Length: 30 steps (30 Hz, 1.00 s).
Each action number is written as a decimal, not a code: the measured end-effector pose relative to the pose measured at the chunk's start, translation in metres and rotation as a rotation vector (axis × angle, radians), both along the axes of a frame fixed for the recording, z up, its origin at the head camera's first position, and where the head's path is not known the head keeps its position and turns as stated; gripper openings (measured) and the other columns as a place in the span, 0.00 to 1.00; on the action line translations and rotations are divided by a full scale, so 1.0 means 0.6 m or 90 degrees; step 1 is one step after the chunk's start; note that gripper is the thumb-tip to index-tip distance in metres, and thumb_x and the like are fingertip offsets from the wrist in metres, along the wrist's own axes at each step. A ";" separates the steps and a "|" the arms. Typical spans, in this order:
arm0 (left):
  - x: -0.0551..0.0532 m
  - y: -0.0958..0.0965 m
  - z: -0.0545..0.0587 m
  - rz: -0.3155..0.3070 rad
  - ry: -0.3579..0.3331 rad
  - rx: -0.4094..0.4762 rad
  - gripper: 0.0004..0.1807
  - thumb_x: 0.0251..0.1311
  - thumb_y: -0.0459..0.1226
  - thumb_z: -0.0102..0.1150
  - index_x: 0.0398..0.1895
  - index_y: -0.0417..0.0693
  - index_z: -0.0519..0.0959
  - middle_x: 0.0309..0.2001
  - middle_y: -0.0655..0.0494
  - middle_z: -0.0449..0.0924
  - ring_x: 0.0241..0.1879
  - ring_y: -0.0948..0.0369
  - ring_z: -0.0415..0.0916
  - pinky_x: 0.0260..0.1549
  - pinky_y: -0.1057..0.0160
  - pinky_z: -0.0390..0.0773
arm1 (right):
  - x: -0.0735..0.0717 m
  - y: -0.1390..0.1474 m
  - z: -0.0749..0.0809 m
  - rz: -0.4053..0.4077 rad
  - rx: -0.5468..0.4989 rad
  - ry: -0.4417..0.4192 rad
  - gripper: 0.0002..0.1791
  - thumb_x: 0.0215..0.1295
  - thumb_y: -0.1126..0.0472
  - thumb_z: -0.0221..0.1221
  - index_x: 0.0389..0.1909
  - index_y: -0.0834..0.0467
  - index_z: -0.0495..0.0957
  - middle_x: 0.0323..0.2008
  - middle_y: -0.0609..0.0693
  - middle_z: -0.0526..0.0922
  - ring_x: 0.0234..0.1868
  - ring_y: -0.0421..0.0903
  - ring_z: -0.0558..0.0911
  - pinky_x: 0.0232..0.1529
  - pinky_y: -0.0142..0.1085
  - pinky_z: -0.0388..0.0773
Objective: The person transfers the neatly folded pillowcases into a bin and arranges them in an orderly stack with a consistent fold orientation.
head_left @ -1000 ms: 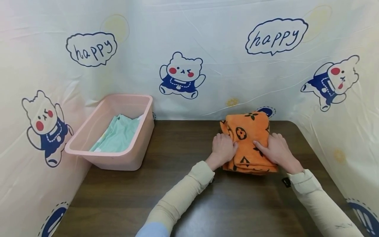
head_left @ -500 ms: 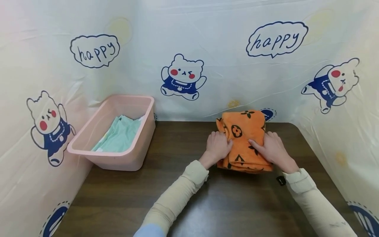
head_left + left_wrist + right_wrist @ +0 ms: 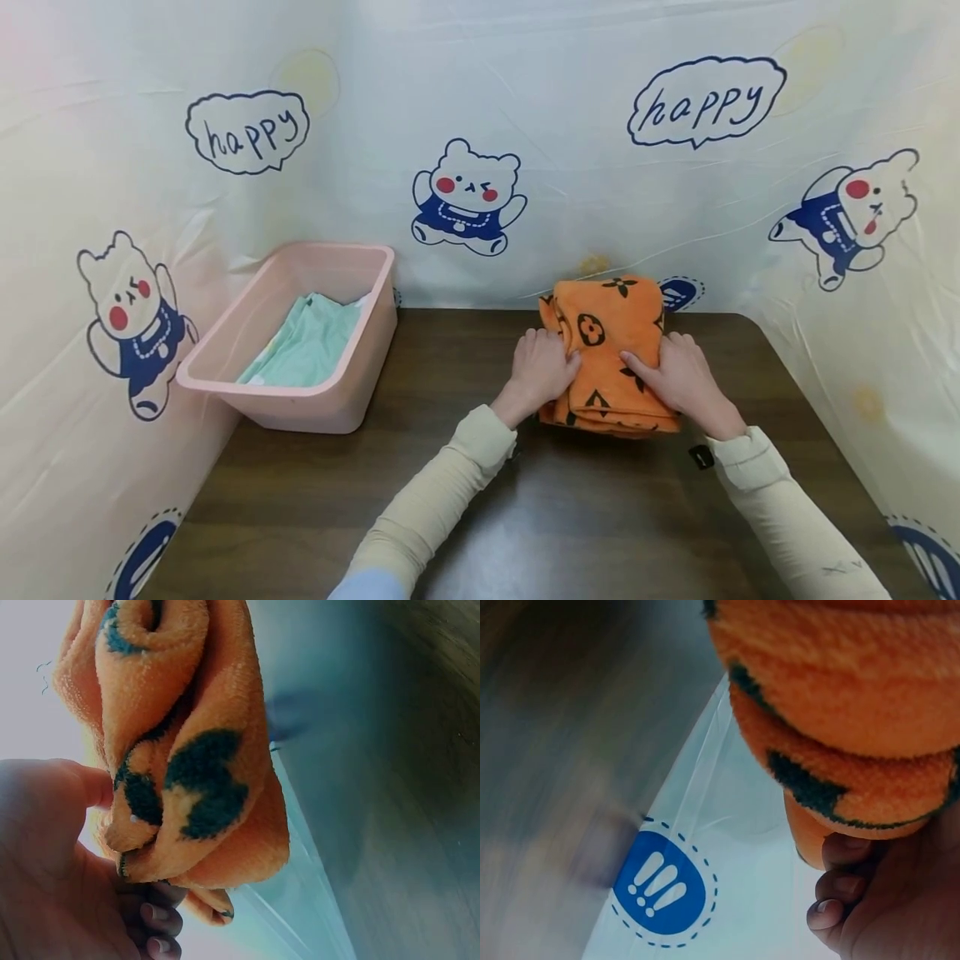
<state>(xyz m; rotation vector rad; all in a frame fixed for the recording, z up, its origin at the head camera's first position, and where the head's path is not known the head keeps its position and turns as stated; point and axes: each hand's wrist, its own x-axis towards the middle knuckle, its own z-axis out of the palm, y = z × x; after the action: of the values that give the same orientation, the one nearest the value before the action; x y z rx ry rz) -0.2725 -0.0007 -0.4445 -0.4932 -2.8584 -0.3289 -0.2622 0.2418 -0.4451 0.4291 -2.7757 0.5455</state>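
A folded orange towel (image 3: 611,367) with dark flower and triangle marks lies between the two hands at the right of the head view. On its left side the left hand (image 3: 542,367) grips it, thumb on top. The left wrist view shows that thumb against the plush folds (image 3: 217,787) and curled fingertips below. The right hand (image 3: 682,379) holds the opposite side, its thumb across the upper face. Curled fingers (image 3: 840,889) of that hand tuck under the stacked layers in the right wrist view. Whether the towel touches the table cannot be told.
At the left of the dark wooden table (image 3: 450,475) stands a pink plastic tub (image 3: 288,400). A mint-green cloth (image 3: 307,342) lies inside it. Behind and beside the table hangs a pale printed sheet (image 3: 577,108) with bears and "happy" bubbles.
Both hands have shifted a little to the left with the orange towel between them. Their hold looks the same. The tub has kept its place on the table while the head view turned slightly.
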 end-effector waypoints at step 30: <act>0.006 -0.066 -0.007 0.024 0.026 0.025 0.24 0.75 0.52 0.47 0.22 0.50 0.71 0.28 0.51 0.76 0.28 0.55 0.69 0.32 0.60 0.72 | -0.015 -0.061 -0.013 0.031 -0.024 -0.001 0.30 0.70 0.35 0.56 0.33 0.61 0.76 0.22 0.53 0.71 0.31 0.54 0.70 0.36 0.44 0.63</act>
<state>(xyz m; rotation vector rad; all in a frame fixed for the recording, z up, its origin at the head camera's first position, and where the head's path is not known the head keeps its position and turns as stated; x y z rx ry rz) -0.2688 -0.0403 -0.4490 -0.4334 -2.8120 -0.3637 -0.2713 0.2052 -0.4527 0.4884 -2.7585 0.6077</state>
